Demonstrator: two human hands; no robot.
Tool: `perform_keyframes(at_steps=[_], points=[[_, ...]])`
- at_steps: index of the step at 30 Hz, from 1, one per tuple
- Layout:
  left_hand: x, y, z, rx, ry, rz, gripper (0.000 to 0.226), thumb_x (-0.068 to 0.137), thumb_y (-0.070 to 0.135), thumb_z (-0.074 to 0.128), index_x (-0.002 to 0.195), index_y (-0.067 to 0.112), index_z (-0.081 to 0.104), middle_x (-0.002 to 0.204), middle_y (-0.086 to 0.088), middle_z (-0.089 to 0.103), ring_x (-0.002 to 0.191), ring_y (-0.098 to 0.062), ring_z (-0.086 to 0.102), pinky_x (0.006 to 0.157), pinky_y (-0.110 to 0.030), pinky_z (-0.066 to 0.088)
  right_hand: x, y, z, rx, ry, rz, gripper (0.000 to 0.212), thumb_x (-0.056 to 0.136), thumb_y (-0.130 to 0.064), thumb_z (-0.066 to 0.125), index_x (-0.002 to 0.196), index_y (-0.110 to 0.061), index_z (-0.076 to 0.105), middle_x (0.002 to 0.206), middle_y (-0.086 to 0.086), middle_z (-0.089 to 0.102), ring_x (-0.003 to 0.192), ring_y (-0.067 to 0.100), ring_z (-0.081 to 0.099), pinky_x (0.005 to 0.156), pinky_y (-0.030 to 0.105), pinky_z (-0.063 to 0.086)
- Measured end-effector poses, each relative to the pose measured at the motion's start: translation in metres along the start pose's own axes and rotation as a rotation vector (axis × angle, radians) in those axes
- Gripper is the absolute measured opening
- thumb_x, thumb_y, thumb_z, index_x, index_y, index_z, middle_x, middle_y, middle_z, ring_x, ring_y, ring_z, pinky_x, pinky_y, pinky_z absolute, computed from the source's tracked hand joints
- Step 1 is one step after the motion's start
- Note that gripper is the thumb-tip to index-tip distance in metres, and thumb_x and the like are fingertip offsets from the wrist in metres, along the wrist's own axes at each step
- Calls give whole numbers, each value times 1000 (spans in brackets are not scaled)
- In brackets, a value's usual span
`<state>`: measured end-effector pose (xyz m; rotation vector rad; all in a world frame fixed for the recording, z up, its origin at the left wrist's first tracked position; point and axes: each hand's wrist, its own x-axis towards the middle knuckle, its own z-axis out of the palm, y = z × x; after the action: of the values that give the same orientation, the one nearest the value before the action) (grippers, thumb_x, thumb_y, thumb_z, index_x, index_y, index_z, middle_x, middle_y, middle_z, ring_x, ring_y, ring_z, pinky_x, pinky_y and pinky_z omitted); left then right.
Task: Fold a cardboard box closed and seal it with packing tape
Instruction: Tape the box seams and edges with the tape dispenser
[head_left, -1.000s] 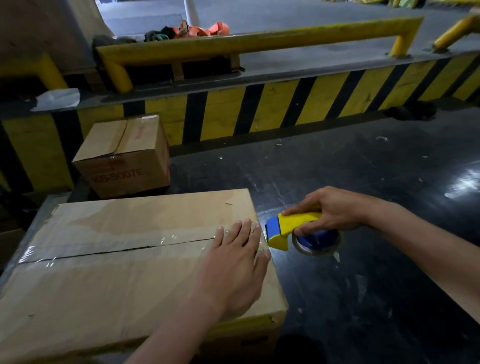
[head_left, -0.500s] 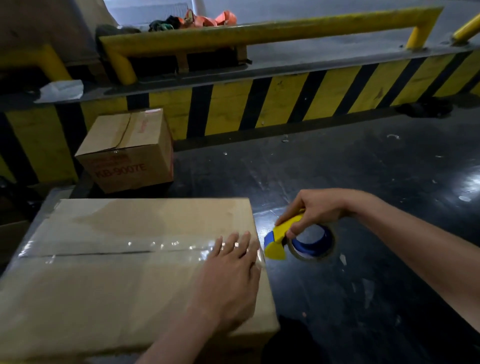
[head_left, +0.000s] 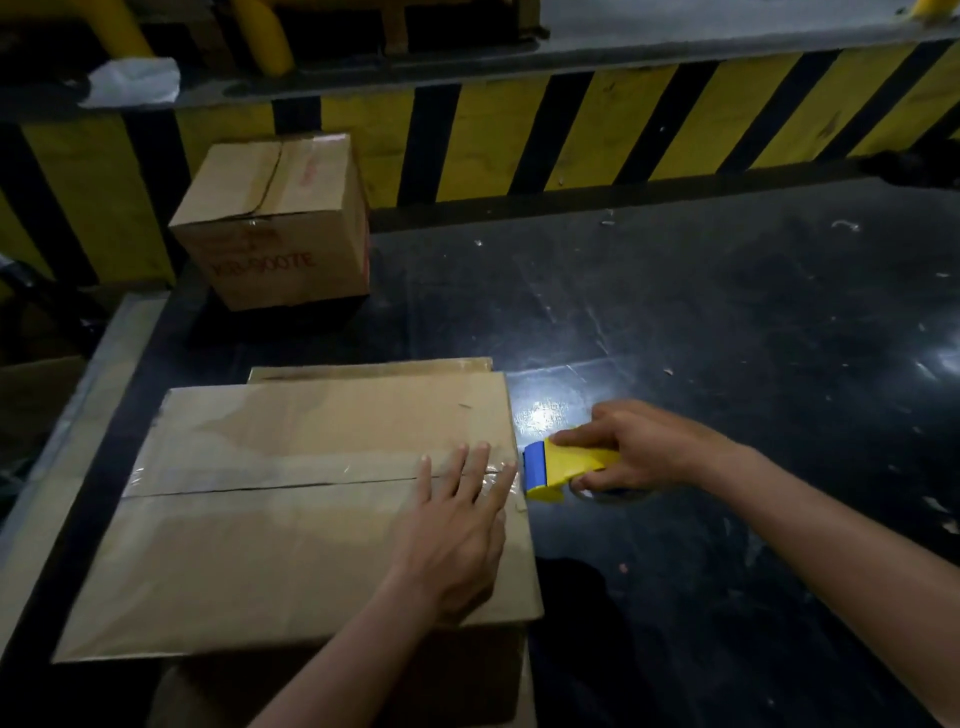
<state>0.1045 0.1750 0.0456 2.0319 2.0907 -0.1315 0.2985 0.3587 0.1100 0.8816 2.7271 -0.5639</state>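
Observation:
A large brown cardboard box (head_left: 270, 525) lies in front of me with its top flaps folded shut. Clear packing tape (head_left: 291, 470) runs along the centre seam. My left hand (head_left: 457, 525) rests flat on the right end of the seam, fingers spread over the tape. Just past the box's right edge, my right hand (head_left: 649, 449) grips a yellow and blue tape dispenser (head_left: 558, 467), its blue end almost touching the box edge. The tape roll is mostly hidden under my fingers.
A smaller taped cardboard box (head_left: 275, 223) with red lettering stands behind, to the left. A yellow and black striped barrier (head_left: 571, 135) runs across the back. The dark shiny floor (head_left: 727, 322) stretches to the right. White crumpled material (head_left: 132, 80) lies on the ledge.
The view has tilted down and closer. My right hand has brought the dispenser level with the seam at the box's right edge. My left hand stays on the tape end.

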Motion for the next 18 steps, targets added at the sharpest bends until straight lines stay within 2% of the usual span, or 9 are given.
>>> perform_keyframes(at_steps=[3,6,9,11,13,14,16,18], points=[[3,-2,3,-20,14,17,61,104,49,4,162,30,-5,170,0,-11,156,-24,-15,123,-58,-3,-1,2,5,-23,19,23,62,78,-67,59,137,-57,43,89,-12,46,85,8,42,65,19,30],[2,-3,6,-30,6,7,62,104,53,2,161,33,-10,170,4,-14,155,-20,-17,123,-57,-4,-3,-2,6,-71,-9,22,65,77,-71,56,139,-56,41,89,-13,45,88,11,46,74,29,38],[1,-4,5,-40,5,15,62,103,54,0,160,33,-11,169,5,-17,154,-19,-20,123,-56,-4,0,-5,-6,-10,-79,74,60,77,-68,61,135,-55,47,84,-21,46,90,11,47,74,31,41],[1,-5,3,-46,17,19,62,102,55,-1,160,34,-12,169,6,-17,154,-19,-22,124,-56,-5,10,-3,-6,17,-151,111,58,74,-68,64,129,-54,54,94,-26,55,91,10,50,80,33,48],[-2,-4,6,-58,17,21,62,103,56,0,160,34,-12,169,6,-17,154,-18,-22,124,-55,-5,17,-3,9,-64,-286,106,56,72,-66,66,124,-49,60,106,-13,68,89,13,57,85,33,53],[-2,-5,8,-54,18,21,62,103,55,0,160,34,-12,169,6,-17,154,-19,-22,124,-55,-5,17,-4,20,-29,-301,120,55,72,-64,67,124,-46,61,110,-10,70,92,14,60,86,33,53],[0,-5,11,-53,42,6,62,103,55,2,160,35,-11,169,6,-17,154,-18,-22,124,-55,-6,12,-5,36,141,-201,213,57,71,-65,67,125,-47,61,117,-10,69,101,14,61,88,31,50],[4,-5,10,-82,59,7,62,103,55,4,160,36,-10,169,6,-17,154,-17,-22,124,-55,-8,10,-6,33,206,-62,255,57,69,-66,66,123,-49,61,112,-8,69,101,15,61,81,30,49]])
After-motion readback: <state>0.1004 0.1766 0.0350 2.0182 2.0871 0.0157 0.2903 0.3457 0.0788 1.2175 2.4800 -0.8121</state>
